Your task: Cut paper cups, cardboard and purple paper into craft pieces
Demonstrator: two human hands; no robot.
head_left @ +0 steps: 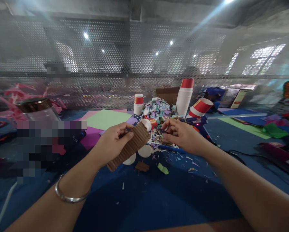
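Note:
My left hand (114,140) is closed on a strip of brown corrugated cardboard (132,146), tilted above the blue table. Over a heap of small paper scraps (156,138), my right hand (183,135) has its fingers curled in toward the thumb; what they hold, if anything, is too small to make out. A red and white paper cup (152,123) lies on its side just behind the cardboard. Below the cardboard are pale round discs (145,150), partly covered. A torn brown cardboard scrap (142,166) and a green paper scrap (163,168) lie nearer to me.
A tall stack of paper cups (184,98) stands behind, beside a leaning cup (200,108) and a pile of decorated discs (156,108). Coloured paper sheets (106,119) and a lidded jar (39,111) are at left. A black cable (253,155) crosses the right side.

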